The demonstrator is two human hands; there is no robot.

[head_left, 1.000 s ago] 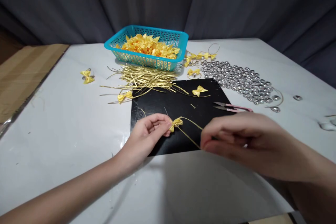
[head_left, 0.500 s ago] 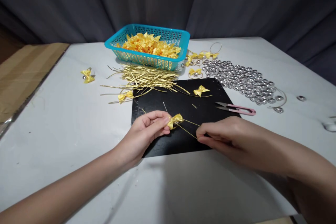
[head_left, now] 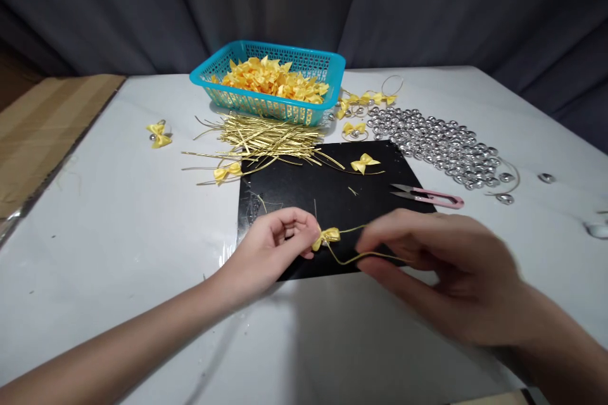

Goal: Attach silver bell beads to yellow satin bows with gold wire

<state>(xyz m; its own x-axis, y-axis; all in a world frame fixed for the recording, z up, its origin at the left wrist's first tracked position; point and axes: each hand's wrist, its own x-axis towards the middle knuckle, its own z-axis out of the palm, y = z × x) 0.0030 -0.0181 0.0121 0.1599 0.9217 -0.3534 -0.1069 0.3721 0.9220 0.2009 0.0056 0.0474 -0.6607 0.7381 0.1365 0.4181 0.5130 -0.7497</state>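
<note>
Bending gold wire (head_left: 361, 257) lower than before

Near table edge (head_left: 142, 304) and left side open to passage. Gold wire heap (head_left: 266, 139) and teal basket (head_left: 273, 85) block far centre. Silver bead spread (head_left: 437, 142) and snips (head_left: 427, 196) obstruct right. Black mat (head_left: 332, 196) centre: loose bow (head_left: 364, 163) only. Stray bow (head_left: 158, 135) far left.
</note>
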